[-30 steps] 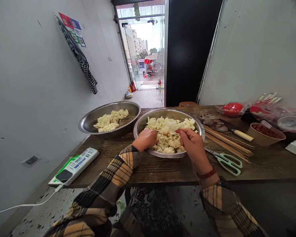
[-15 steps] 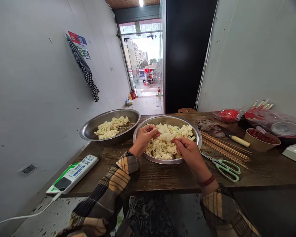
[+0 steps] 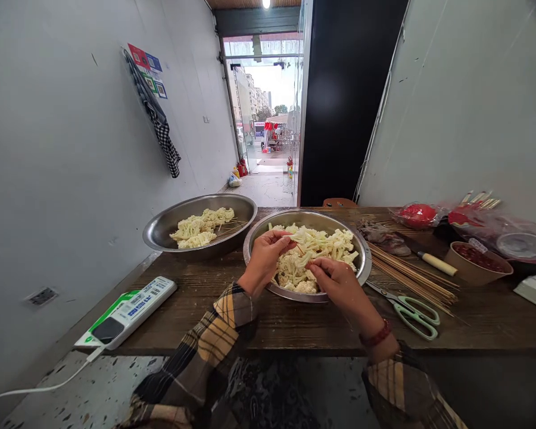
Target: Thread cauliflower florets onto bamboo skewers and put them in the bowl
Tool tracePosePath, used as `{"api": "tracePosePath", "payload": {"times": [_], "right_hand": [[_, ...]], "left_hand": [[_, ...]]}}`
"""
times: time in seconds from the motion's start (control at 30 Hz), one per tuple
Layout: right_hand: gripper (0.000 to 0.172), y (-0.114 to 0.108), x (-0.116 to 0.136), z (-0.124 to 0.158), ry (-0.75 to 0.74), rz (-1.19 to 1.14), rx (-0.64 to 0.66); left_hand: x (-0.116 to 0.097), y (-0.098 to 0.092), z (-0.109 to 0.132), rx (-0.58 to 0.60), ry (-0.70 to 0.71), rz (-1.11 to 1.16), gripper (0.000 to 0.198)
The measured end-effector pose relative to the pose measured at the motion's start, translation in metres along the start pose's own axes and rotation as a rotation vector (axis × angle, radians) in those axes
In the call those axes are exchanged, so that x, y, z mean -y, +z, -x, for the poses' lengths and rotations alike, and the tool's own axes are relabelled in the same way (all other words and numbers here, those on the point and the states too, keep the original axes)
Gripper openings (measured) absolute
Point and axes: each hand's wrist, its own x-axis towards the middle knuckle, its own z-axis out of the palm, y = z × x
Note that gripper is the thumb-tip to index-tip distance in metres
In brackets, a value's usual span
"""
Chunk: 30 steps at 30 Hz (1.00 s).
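My left hand [image 3: 264, 259] is over the near left of a steel bowl [image 3: 308, 215], pinching a pale cauliflower piece [image 3: 297, 238] at its fingertips. A heap of cut cauliflower [image 3: 315, 250] fills the bowl. My right hand [image 3: 337, 283] is pressed to the heap's near side, its fingers closed on a piece there. A thin wooden sliver shows between the hands, but I cannot tell whether it is a skewer. Plaid sleeves cover both forearms, and a red bead bracelet [image 3: 376, 333] circles the right wrist.
To the left, a second steel bowl [image 3: 201, 202] holds skewered cauliflower [image 3: 196, 232]. On the wooden table [image 3: 196, 274] to the right lie bamboo skewers [image 3: 411, 274], green-handled scissors [image 3: 413, 316], a knife [image 3: 435, 263] and a bowl of red sauce [image 3: 476, 265].
My hands have drawn closer together over the bowl, and the left now lifts a pale piece above the heap. The camera view has shifted slightly.
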Motion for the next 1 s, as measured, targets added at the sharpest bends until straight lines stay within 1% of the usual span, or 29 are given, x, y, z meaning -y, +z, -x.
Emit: {"api": "tracePosePath", "payload": {"times": [0.13,0.4,0.7,0.87,1.0], "right_hand": [[0.027,0.0003,0.0008,0.0016,-0.006,-0.010,0.020],[0.028,0.0010,0.0008,0.0005,0.039,0.000,0.035],[0.031,0.0021,0.0001,-0.0008,-0.016,0.086,0.007],[0.031,0.0031,-0.0001,-0.0006,-0.012,0.099,-0.004],[0.032,0.0044,-0.0001,-0.0001,-0.003,0.115,-0.038]], "left_hand": [[-0.0009,-0.0002,0.0021,-0.017,0.010,0.026,0.023],[0.0040,-0.0047,0.0013,-0.023,0.034,0.024,0.025],[0.0079,-0.0057,0.0004,-0.033,0.083,-0.007,0.026],[0.0051,-0.0024,0.0036,-0.037,0.091,-0.043,0.023],[0.0048,-0.0009,0.0041,-0.057,0.136,-0.092,0.023]]}}
